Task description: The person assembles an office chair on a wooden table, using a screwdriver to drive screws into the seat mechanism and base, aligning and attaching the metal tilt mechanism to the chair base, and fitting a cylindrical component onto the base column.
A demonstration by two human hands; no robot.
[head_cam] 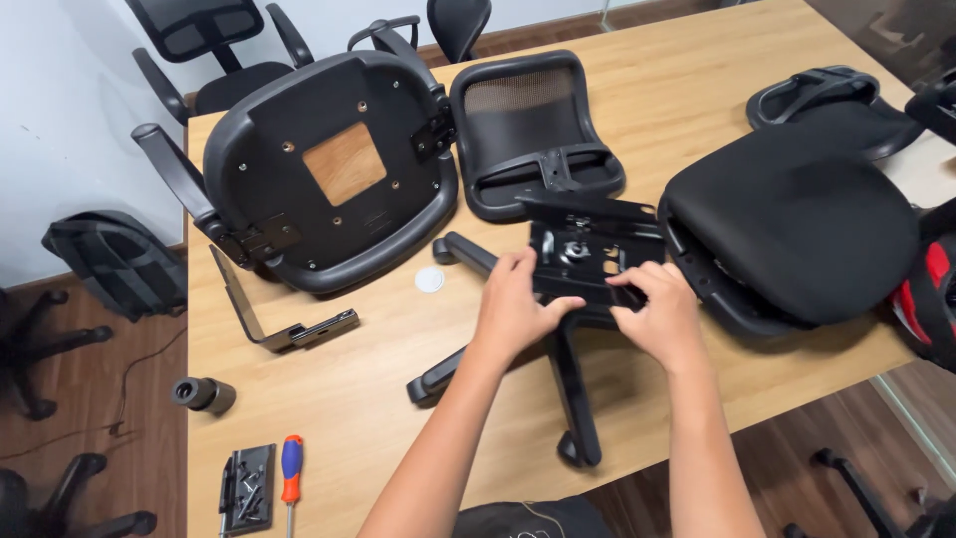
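Both forearms reach in from the near edge of the table [637, 110]. Left hand [516, 309] and right hand [659, 317] are each closed around the near rim of one black metal mechanism plate [588, 249], thumbs on top, fingers curled under. Plate sits over the hub of one star-shaped chair base [558, 369], near the table's middle.

Handling, judged: plate looks stiff, heavy for its size, with hard stamped edges; best held at the two side rims as now, clear of the lever and spring parts.

Counts on the table: one upturned seat shell [329, 159] with armrests, one mesh backrest [528, 120], one cushioned seat [797, 224], one L-shaped bracket [279, 319], one gas cylinder [204, 395], one screwdriver [290, 478], one hardware pack [247, 488] at the near left corner.
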